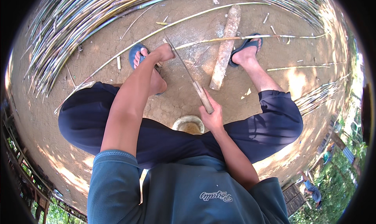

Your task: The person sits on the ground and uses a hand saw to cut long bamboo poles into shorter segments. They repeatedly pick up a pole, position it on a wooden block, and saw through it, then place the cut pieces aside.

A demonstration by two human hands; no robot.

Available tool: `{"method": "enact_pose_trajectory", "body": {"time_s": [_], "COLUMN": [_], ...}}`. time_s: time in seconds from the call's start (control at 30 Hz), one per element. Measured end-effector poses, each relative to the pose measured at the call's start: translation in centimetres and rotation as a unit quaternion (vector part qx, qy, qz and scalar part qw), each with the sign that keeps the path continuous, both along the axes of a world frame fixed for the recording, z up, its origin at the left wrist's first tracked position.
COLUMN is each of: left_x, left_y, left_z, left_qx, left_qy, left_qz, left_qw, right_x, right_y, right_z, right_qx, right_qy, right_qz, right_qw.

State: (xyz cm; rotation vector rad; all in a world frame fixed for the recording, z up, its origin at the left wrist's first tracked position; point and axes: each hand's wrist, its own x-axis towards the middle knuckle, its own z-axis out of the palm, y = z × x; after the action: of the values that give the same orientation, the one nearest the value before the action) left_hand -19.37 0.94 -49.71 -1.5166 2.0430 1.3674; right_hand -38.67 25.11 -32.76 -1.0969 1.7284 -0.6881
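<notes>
My right hand (212, 113) is closed around the wooden handle of a long knife (188, 69). Its narrow blade points away from me and passes just right of my left hand (163, 52). That left hand is a fist beside my left foot, around the near end of a thin jointed cane (244, 38); the grip itself is partly hidden. From there the cane runs right across a short log (226, 47) and past my right sandal (243, 49). A second, longer cane (145, 36) lies on the ground beyond my left hand.
A large bundle of long canes (90, 16) curves along the far side. A round bowl (189, 124) sits between my legs. More thin sticks (319, 95) lie at the right, and short offcuts (118, 63) dot the dirt. Another person (312, 190) is far off at lower right.
</notes>
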Motion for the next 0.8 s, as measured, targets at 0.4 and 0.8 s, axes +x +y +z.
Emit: {"method": "enact_pose_trajectory", "body": {"time_s": [0.4, 0.8], "left_x": [-2.6, -3.4], "left_y": [4.7, 7.1], "left_z": [14.9, 22.6], "left_qx": [0.111, 0.222], "left_qy": [-0.021, 0.018], "left_qz": [0.049, 0.089], "left_qw": [0.992, 0.971], "right_x": [-1.4, -1.2], "right_y": [5.5, 7.4], "right_z": [13.5, 13.9], "right_qx": [-0.067, -0.113], "right_qy": [-0.011, -0.047], "right_qz": [0.018, -0.015], "right_qw": [0.998, 0.992]}}
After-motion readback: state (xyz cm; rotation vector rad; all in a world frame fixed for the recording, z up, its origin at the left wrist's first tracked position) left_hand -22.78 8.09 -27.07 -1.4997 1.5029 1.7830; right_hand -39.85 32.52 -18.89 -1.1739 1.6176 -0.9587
